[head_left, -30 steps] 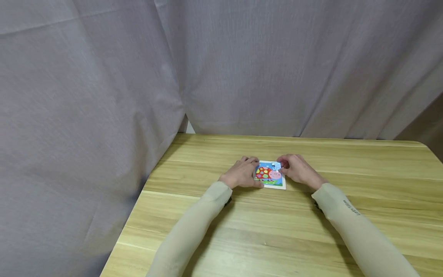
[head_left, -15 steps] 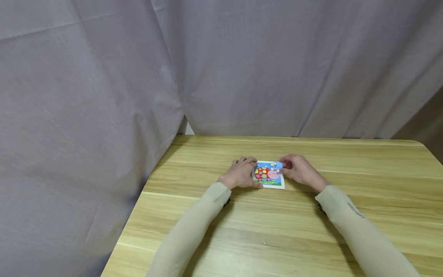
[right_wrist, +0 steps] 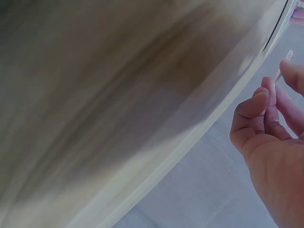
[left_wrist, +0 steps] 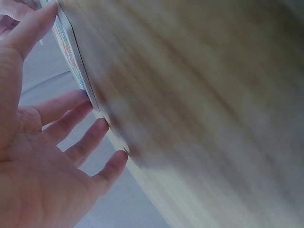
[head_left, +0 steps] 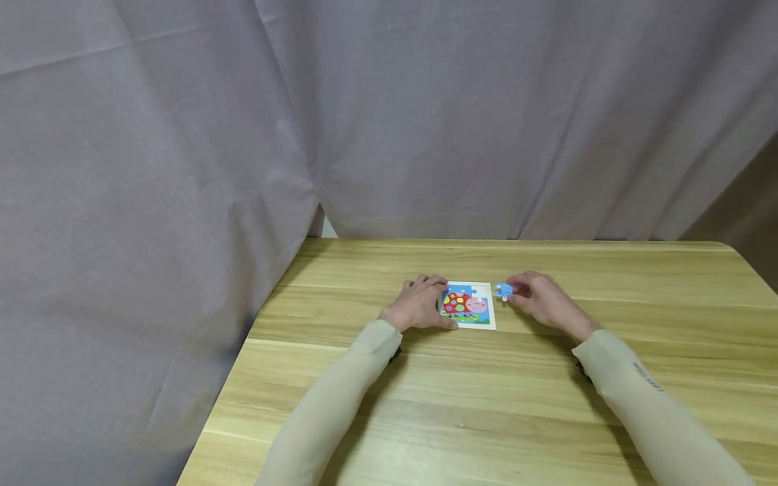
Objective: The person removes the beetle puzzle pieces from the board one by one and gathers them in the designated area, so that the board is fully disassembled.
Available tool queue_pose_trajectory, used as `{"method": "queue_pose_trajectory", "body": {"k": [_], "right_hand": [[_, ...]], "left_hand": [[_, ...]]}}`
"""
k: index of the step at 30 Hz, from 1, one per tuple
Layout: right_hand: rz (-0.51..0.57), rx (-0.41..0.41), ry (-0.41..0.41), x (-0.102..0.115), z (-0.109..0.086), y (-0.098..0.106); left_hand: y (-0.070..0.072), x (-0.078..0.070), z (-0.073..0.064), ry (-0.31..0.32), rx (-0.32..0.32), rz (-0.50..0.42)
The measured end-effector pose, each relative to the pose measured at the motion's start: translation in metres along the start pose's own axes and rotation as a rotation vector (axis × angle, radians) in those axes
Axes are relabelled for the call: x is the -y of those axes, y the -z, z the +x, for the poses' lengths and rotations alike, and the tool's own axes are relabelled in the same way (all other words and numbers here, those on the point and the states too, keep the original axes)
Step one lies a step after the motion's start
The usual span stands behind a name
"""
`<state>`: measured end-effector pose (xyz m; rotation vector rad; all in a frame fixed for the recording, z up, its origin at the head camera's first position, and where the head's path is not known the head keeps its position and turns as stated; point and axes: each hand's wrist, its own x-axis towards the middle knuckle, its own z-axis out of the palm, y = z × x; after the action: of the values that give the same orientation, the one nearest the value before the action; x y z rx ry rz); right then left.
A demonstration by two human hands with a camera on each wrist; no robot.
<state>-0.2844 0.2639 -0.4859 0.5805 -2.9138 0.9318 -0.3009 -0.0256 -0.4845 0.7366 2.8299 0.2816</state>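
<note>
A small square jigsaw puzzle board (head_left: 491,312) with a white border lies flat on the wooden table; its picture shows a red spotted body and a pink face. My left hand (head_left: 419,306) steadies its left side, thumb at the near edge and index finger toward the far edge. In the left wrist view those fingers are spread, and their tips meet the edge of the board (left_wrist: 80,61). Just right of the board, my right hand (head_left: 547,302) pinches a blue puzzle piece (head_left: 503,291) between thumb and fingers. A white gap shows at the board's upper right.
The table (head_left: 425,405) has its far edge a short way beyond the hands. Grey curtains (head_left: 425,121) hang behind it and down its left side.
The right hand has lifted the blue piece out of the board's upper right corner and carried it rightward, exposing the white backing. The left hand stays at the board.
</note>
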Motion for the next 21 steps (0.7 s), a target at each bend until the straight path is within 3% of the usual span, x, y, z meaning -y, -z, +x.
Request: {"method": "queue_pose_trajectory", "body": {"k": [11,21], "right_hand": [[-0.030,-0.012,-0.026,-0.018,-0.016,0.019],[-0.085,-0.053,0.002,-0.042,-0.032,0.035]], "left_hand": [[0.000,0.000,0.000,-0.007,-0.001,-0.013],[-0.001,0.001,0.000,-0.004,-0.003,-0.013]]}}
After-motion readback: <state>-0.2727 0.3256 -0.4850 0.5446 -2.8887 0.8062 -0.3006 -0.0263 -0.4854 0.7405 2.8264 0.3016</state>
